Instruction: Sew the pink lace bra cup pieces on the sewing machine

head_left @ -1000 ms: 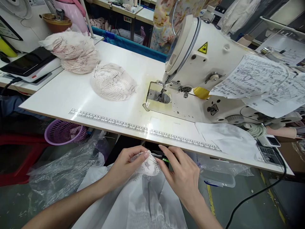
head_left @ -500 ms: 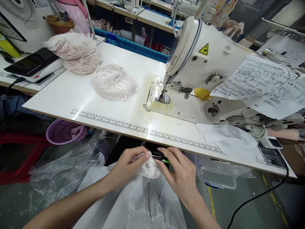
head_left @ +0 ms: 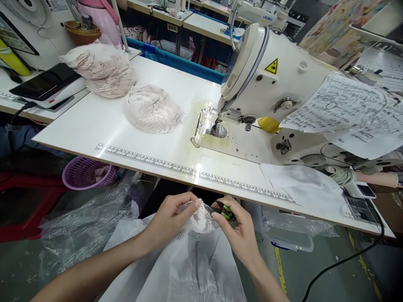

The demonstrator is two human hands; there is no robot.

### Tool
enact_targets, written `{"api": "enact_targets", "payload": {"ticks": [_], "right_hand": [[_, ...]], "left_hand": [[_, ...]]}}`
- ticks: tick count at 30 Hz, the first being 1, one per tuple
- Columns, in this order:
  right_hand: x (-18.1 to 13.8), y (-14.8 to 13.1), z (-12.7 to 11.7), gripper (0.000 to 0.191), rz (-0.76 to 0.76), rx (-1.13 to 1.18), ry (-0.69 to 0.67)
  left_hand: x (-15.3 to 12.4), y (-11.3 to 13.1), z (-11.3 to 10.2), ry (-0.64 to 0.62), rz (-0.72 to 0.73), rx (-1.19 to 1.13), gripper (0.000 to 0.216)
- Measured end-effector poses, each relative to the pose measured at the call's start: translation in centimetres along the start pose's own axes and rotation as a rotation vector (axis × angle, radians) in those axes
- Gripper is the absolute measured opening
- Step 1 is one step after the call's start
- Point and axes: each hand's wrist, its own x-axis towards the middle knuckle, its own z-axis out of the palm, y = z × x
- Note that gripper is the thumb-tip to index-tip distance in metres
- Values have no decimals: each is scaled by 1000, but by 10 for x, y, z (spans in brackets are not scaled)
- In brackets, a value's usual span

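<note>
Over my lap, my left hand (head_left: 176,214) pinches the edge of a white lace piece (head_left: 201,221), shaped like a small cup. My right hand (head_left: 237,224) is closed around green-handled thread snips (head_left: 227,212), whose dark blades point at the lace's right edge. Dark loose thread shows by the lace; whether the blades touch it I cannot tell. White cloth (head_left: 176,268) covers my lap beneath both hands. On the table lies another lace cup (head_left: 153,109), with a stack of similar pieces (head_left: 100,69) behind it.
A sewing machine (head_left: 261,79) stands on the white table (head_left: 94,126), whose front edge runs just beyond my hands. Papers (head_left: 333,105) hang on the machine. Below are a purple basket (head_left: 90,173) at left and a clear plastic bin (head_left: 291,235) at right.
My right hand has turned, its fingers curling in around the snips, so the green handles show more. The left hand keeps its pinch on the lace. The view has shifted slightly.
</note>
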Motion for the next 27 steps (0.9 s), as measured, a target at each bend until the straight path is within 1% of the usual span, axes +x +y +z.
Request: {"api": "enact_targets", "payload": {"ticks": [5, 9, 13, 15, 17, 19, 22, 24, 26, 27], "right_hand": [[1, -7, 6, 21, -104, -28, 131], [3, -5, 15, 16, -153, -55, 151], [4, -1, 20, 16, -207, -40, 208], [4, -1, 20, 14, -160, 11, 222], [5, -3, 18, 11, -58, 67, 221], [7, -4, 17, 15, 30, 103, 200], [8, -2, 15, 22, 63, 127, 178], [8, -1, 13, 24, 63, 153, 217], [7, 1, 10, 20, 80, 187, 230], [7, 2, 9, 17, 104, 203, 197]], "left_hand": [[1, 1, 2, 17, 32, 125, 41], [0, 0, 4, -1, 26, 157, 44], [0, 0, 6, -9, 3, 165, 46], [-1, 0, 6, -16, -9, 141, 46], [-1, -1, 6, -15, -19, 99, 47], [0, -3, 5, -11, -22, 61, 46], [0, -4, 4, -8, -21, 16, 45], [1, -4, 3, 2, -26, -11, 43], [2, -4, 1, 22, -31, -22, 40], [2, -3, 0, 34, -31, -23, 40]]}}
